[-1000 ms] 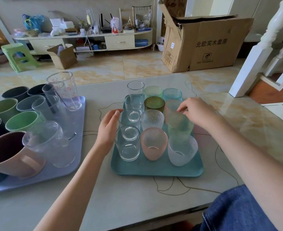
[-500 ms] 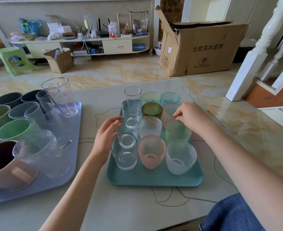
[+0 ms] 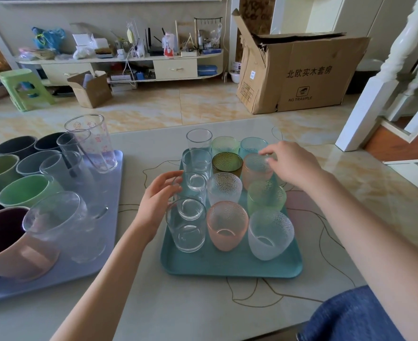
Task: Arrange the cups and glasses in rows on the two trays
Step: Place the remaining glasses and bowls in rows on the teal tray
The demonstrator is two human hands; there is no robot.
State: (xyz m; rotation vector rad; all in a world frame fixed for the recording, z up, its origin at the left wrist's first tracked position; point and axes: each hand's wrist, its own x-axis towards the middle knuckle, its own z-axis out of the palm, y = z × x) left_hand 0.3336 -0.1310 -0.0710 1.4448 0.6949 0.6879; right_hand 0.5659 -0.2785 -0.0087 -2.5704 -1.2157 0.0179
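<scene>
A teal tray (image 3: pixel 230 265) in the middle of the table holds three columns of glasses. The left column is clear glasses, and my left hand (image 3: pixel 157 201) cups the side of the third clear glass (image 3: pixel 195 185) from the back. Textured glasses in white, pink, green and blue fill the other two columns. My right hand (image 3: pixel 292 163) reaches over from the right, fingertips on the rim of a pale pink textured glass (image 3: pixel 255 169) in the right column. At the left, a lilac tray (image 3: pixel 109 217) carries green, grey, dark and pink cups plus tall clear glasses (image 3: pixel 92 143).
The marble table's front edge runs just before my blue-clad knee (image 3: pixel 355 316). On the floor behind the table are a large cardboard box (image 3: pixel 301 75), a small open box (image 3: pixel 91 91) and a green stool (image 3: pixel 23 88). A white stair post (image 3: pixel 375 94) stands at the right.
My right hand has moved back from the green glass to the pink glass behind it. My left hand stays at the clear glass column. The view has tilted slightly upward.
</scene>
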